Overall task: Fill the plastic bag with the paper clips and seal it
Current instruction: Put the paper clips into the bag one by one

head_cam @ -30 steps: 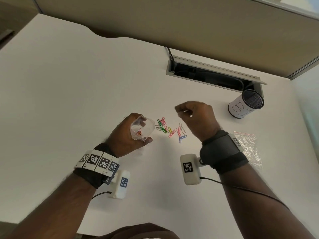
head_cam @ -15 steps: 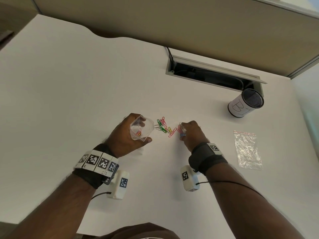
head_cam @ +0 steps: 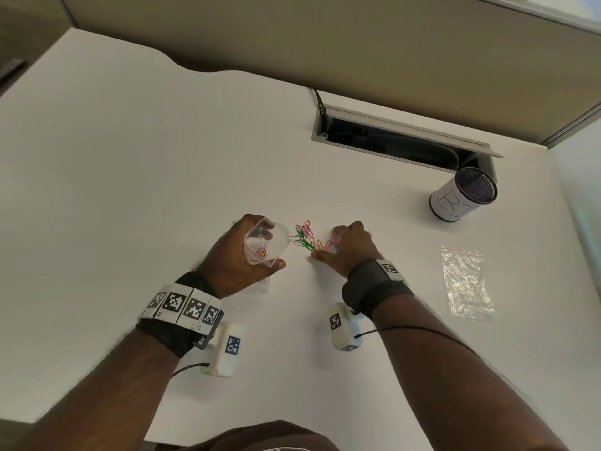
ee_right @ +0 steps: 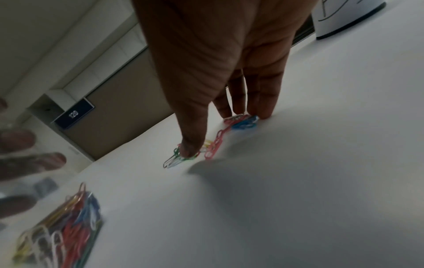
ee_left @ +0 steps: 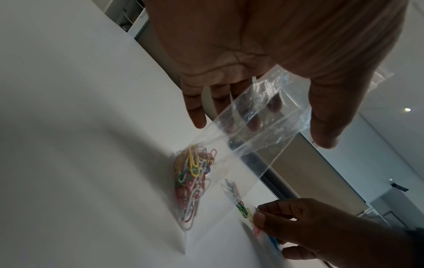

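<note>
My left hand grips a small clear plastic bag just above the white table, its mouth held open and facing right. Several coloured paper clips lie bunched in the bag's bottom. More loose clips lie on the table between my hands. My right hand is down on the right end of that pile. Its thumb presses on green clips and its straight fingertips touch red and blue ones. No clip is lifted.
A second, empty clear bag with a red strip lies flat at the right. A white cup with a dark mesh inside stands at the back right, beside an open cable slot. A beige partition runs behind the table.
My right hand came down from above the table onto the loose clips and spread its thumb left over them. The left hand and its bag stayed put.
</note>
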### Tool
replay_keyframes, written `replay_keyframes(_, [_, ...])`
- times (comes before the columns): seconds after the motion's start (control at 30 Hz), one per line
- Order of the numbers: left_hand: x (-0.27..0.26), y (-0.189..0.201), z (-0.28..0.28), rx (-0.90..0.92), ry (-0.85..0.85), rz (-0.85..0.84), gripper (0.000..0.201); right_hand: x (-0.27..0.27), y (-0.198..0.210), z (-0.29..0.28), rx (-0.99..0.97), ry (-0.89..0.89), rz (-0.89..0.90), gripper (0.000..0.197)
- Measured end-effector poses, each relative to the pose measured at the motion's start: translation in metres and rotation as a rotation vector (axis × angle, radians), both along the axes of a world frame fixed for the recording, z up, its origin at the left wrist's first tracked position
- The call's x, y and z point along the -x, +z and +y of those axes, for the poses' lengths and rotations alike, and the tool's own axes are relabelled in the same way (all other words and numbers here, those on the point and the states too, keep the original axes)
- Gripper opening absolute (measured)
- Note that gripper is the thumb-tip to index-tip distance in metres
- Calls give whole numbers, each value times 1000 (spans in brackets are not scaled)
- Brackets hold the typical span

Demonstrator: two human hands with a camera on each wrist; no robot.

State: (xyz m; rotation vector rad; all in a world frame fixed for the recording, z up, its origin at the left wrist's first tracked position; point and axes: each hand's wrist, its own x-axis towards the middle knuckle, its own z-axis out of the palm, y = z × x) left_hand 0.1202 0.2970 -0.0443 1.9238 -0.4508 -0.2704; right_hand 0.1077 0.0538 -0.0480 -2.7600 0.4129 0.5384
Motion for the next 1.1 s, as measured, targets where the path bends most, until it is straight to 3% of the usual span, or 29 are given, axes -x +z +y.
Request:
replay_keyframes(0.1, [0, 1, 0, 1, 4, -2, 68, 1, -2, 7, 9, -17, -22, 65])
replay_keyframes(0.33, [1, 2, 0, -9, 2, -5, 67, 3, -8, 9, -15, -15, -77, 21])
replay_keyframes(0.7, [1, 3, 2, -8, 4, -10, 65, 8, -7, -1, -9, 68, -140, 20])
replay_keyframes(0.97, [0, 3, 2, 0, 11, 8, 65, 3, 18, -29, -311, -253, -253, 15])
replay_keyframes(1.1, [1, 4, 0, -5, 8, 9, 67, -2, 45, -23, -641, -380, -292, 6])
